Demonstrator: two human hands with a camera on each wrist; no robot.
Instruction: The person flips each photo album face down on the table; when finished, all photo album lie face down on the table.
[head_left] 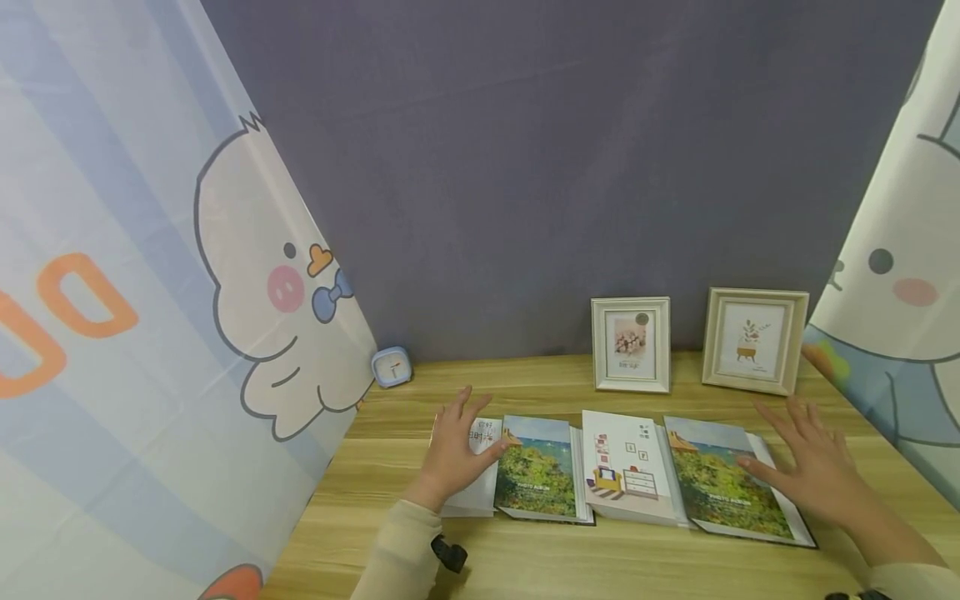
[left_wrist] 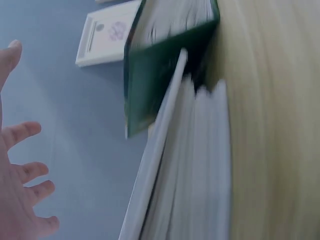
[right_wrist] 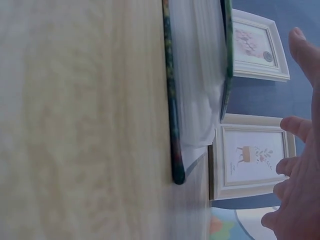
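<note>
Photo albums lie in a row on the wooden table. My left hand (head_left: 455, 450), fingers spread, is over the leftmost white album (head_left: 474, 487), partly hiding its cover. Beside that one lies an album with a painted garden cover (head_left: 534, 467), then a white album with a yellow armchair drawing (head_left: 626, 458). At the right end is a second garden-cover album (head_left: 723, 475). My right hand (head_left: 813, 467) spreads its fingers over this album's right edge. In the left wrist view, page edges (left_wrist: 192, 165) show beside the hand; neither hand holds anything.
Two framed pictures stand at the back right, one smaller frame (head_left: 631, 344) and one larger frame (head_left: 755, 341). A small blue clock (head_left: 392, 367) sits at the back left. A grey curtain (head_left: 487, 183) hangs behind the table (head_left: 360, 492), with cartoon-printed cloth (head_left: 172, 275) at the sides.
</note>
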